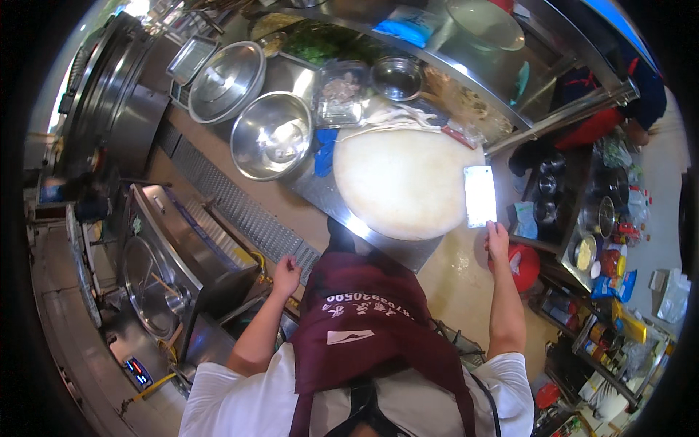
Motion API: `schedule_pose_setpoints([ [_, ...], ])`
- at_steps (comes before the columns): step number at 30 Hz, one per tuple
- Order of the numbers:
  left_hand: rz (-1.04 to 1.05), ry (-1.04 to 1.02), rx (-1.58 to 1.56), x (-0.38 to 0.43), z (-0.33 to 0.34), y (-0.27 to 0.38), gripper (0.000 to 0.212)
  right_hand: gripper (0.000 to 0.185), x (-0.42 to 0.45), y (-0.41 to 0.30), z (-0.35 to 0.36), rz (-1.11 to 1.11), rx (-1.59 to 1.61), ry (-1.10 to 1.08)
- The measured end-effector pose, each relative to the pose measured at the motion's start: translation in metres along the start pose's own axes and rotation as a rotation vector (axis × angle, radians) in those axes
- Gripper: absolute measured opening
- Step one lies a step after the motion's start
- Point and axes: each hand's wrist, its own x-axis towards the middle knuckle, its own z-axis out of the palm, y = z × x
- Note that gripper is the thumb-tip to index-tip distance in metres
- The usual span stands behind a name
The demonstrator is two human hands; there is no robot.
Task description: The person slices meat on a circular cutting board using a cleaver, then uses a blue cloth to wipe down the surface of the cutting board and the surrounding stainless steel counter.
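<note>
My right hand (496,240) grips the handle of a cleaver (480,196), whose broad blade shines brightly at the right edge of a round chopping board (404,183). The left hand (287,270) hangs near my apron, away from the board, its fingers curled; whether they hold anything small cannot be told. Pale, long strips of food (407,116) lie along the board's far edge, beside a red-brown object (457,136). A blue cloth or glove (325,153) rests at the board's left side.
Left of the board are a steel bowl (272,136) and a lidded steel pot (226,82). Behind it stand a clear container of meat (341,93) and a dark bowl (397,78). A metal shelf (464,71) crosses above. A red bucket (522,267) is below my right hand. Another person stands at far right.
</note>
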Motion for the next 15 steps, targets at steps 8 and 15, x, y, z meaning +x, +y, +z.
schedule_pose_setpoints([
  [8,0.007,0.045,-0.034,-0.004,-0.001,0.015,0.021,0.032,-0.042,0.013,0.124,-0.46,-0.34,-0.026],
  [15,0.06,0.116,0.179,0.039,-0.022,0.039,0.031,0.033,-0.118,-0.024,0.236,-0.354,-0.404,-0.511],
])
